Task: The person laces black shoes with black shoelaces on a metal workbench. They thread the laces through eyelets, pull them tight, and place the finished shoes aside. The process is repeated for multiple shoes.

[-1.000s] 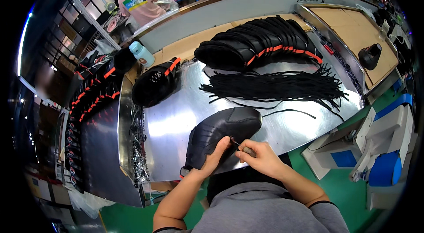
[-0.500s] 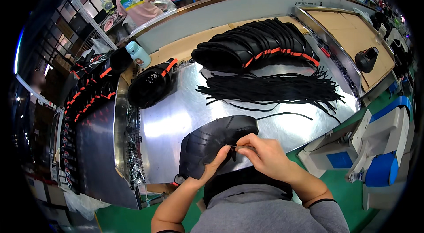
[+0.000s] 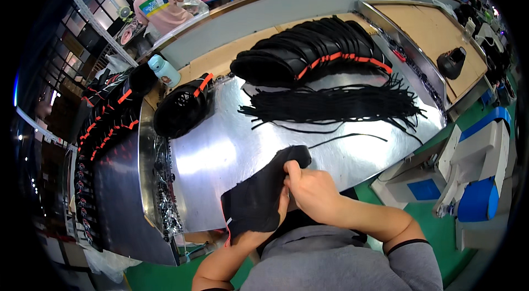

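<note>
A black shoe upper [image 3: 250, 200] is held above the near part of the metal tabletop, its matte side facing up and a thin red edge along its left end. My left hand [image 3: 281, 211] grips it from the near side; the thumb shows, while the other fingers are hidden beneath it. My right hand [image 3: 314, 189] is closed at the upper's right edge, fingertips pinched together; what lies between them is too small to make out. Beyond the upper lies one loose black shoelace [image 3: 352, 135], its left end near the upper. Farther back is a thick bundle of black shoelaces [image 3: 336, 105].
Behind the laces stands a nested row of black shoe uppers [image 3: 314, 51] with orange-red strips. Another upper [image 3: 184, 106] sits at left, near a light blue bottle [image 3: 164, 70]. More uppers [image 3: 107, 120] line the left side. A blue-and-grey machine [image 3: 476, 181] stands at right.
The upper has been turned over, from its smooth, creased face to its matte one. My right hand has shifted slightly up and left along its edge. The whole view has shifted slightly.
</note>
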The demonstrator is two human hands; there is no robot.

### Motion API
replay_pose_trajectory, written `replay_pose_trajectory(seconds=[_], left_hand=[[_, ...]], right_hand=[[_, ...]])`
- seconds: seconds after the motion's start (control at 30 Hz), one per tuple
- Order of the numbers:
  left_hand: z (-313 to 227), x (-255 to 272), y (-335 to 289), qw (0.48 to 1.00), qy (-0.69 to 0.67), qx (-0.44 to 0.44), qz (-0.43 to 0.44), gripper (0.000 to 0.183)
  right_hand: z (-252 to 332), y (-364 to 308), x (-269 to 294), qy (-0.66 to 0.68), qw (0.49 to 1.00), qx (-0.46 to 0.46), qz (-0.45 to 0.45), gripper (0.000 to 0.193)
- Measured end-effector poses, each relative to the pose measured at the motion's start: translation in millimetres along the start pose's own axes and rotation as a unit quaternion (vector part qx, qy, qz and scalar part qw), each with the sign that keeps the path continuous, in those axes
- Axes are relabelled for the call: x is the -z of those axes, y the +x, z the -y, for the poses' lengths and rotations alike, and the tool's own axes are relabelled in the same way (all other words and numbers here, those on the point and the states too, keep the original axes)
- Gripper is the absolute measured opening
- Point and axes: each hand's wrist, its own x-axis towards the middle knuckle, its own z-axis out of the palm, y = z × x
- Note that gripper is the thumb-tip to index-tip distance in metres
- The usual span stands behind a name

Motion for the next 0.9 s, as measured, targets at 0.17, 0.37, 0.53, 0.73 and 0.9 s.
replay_pose_trajectory(seconds=[0.17,0.37,0.53,0.73,0.9], left_hand=[[41,-53,-28,0.937,-0.293,0.189,-0.005,0.029],[76,-49,-33,0.647,-0.648,0.379,0.133,0.042],[52,-25,-11,0.786,-0.504,0.275,0.229,0.047],[57,-34,-24,0.991,-0.074,0.084,0.07,0.029],[34,-22,-12,0.998,0.024,0.054,0.038,0.025]], right_hand=[[-10,8,22,-0.052,0.994,0.02,0.095,0.025],[-55,3,41,0.143,0.982,-0.096,-0.074,0.041],[-99,20,-4,0.523,0.803,-0.284,-0.028,0.051],[-100,19,-52,0.396,0.884,-0.19,-0.158,0.029],[-49,0,-51,0.322,0.923,-0.208,-0.012,0.03]])
